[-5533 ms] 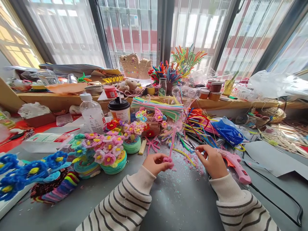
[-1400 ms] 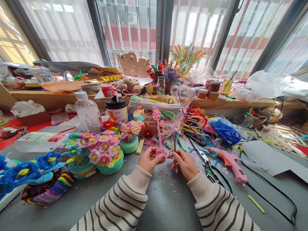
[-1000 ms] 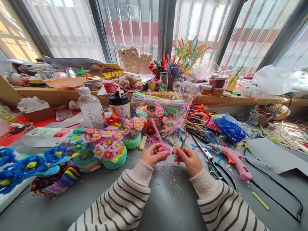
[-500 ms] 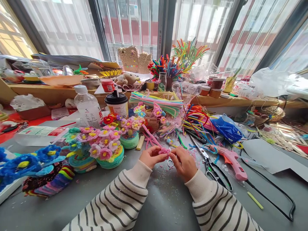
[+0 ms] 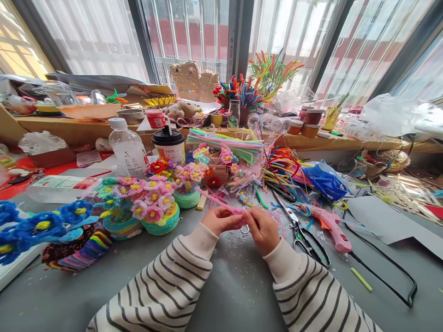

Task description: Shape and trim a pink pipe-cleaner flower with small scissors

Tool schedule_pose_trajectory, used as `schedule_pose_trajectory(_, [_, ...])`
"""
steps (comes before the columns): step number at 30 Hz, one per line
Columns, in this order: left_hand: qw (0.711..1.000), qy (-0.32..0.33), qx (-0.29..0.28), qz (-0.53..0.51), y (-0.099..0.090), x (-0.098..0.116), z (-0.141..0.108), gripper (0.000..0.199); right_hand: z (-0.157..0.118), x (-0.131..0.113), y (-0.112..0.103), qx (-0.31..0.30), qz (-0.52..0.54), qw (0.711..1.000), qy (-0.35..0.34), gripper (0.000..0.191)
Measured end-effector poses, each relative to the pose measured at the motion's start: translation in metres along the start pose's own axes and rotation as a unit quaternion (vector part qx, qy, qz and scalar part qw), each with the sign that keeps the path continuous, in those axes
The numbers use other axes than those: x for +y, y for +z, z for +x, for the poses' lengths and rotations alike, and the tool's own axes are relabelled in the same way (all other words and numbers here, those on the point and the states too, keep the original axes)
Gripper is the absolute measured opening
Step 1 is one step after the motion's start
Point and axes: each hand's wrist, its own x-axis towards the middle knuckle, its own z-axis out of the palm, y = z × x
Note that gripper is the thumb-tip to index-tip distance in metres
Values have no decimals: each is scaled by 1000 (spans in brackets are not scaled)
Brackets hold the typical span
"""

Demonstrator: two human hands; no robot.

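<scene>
Between my two hands is a pink pipe cleaner point(image 5: 221, 203), its free end pointing up and left over the table. My left hand point(image 5: 220, 221) pinches it from the left, fingers closed. From the right, my right hand point(image 5: 261, 229) grips its bunched end, thumb and fingers pressed together; most of that part is hidden by the fingers. Just below the fingertips a small metal ring, perhaps a scissor handle point(image 5: 244, 229), shows on the grey table point(image 5: 238, 286). Pink pipe-cleaner flowers point(image 5: 154, 198) in a round turquoise pot stand left of my left hand.
Scissors point(image 5: 306, 235) and a pink glue gun point(image 5: 330, 226) with a black cord lie to the right. Bundled pastel pipe cleaners point(image 5: 226, 145), a lidded cup point(image 5: 169, 147) and a plastic bottle point(image 5: 127, 150) stand behind. Blue flowers point(image 5: 44, 225) are at far left.
My hands have drawn closer together, and my right fingers now cover more of the pink bunch. The pipe cleaner's free end has tipped lower and leftward. The view has shifted slightly.
</scene>
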Motion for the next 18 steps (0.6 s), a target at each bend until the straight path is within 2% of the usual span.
schedule_pose_trajectory(6, [999,5,22,-37,3,2,-1,25,0,-6,8,48,-1,998,29,27])
schedule_pose_trajectory(11, [996,55,67,-36,4,3,-3,25,3,-14,19,114,-20,991,70,28])
schedule_pose_trajectory(14, [994,72,81,-34,3,2,-2,26,5,-16,21,104,-10,992,74,28])
schedule_pose_trajectory(18, [994,75,74,-20,0,1,1,28,6,-7,10,49,21,996,65,32])
